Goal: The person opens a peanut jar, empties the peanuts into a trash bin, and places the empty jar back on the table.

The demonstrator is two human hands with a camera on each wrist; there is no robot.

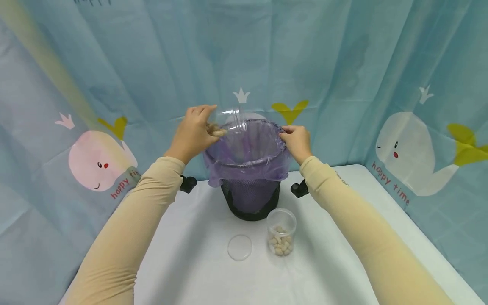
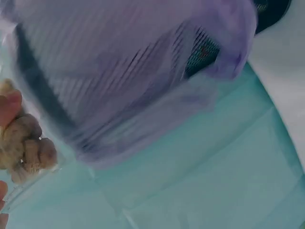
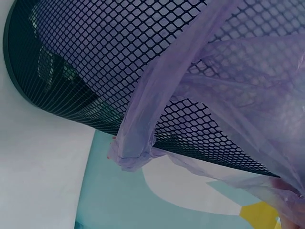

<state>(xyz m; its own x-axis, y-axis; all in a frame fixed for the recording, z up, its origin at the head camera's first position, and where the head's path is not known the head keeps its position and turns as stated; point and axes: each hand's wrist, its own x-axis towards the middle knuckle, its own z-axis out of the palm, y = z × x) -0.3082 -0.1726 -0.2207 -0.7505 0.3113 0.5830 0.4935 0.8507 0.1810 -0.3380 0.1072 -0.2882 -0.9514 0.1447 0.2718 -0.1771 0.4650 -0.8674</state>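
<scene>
My left hand (image 1: 192, 133) grips a clear plastic jar (image 1: 233, 120) tipped on its side above the left rim of a black mesh bin (image 1: 249, 214). Beige lumpy pieces that look like peanuts (image 2: 24, 143) lie inside the jar, near the fingers. A thin purple bag (image 1: 249, 173) lines the bin and folds over its rim. At the bin's right rim, my right hand (image 1: 298, 142) pinches the bag's edge; most of that hand is out of frame in the right wrist view. In the left wrist view only fingertips of the left hand show.
A second clear jar (image 1: 281, 218), partly filled with similar pieces, stands upright in front of the bin. Left of it a round clear lid (image 1: 239, 247) lies flat on the white table (image 1: 213, 275). Blue printed curtains (image 1: 213, 55) hang behind and at both sides.
</scene>
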